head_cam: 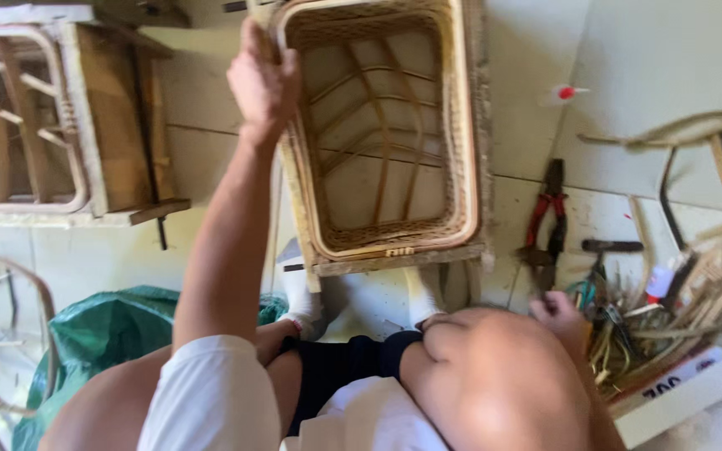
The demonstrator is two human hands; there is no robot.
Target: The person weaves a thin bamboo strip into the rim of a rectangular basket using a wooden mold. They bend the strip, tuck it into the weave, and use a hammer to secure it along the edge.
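A woven rattan seat frame [466, 125] on a rough wooden base stands on the pale floor in front of me, its open weave facing up. My left hand [261, 79] is stretched out and shut on the frame's left rim near the top corner. Low at the right, my right hand [558, 312] reaches into a heap of tools and cane strips, just below the tip of red-handled pliers [548, 219]. My forearm hides most of that hand, so its fingers cannot be made out. My feet in white socks rest under the frame's near edge.
A wooden stool and rattan chair parts [110, 117] stand at the left. A green plastic bag [102, 327] lies at the lower left. At the right are loose cane strips [695, 276], a dark-handled tool [613, 246], a small red-capped bottle [565, 93] and a white box [699, 392].
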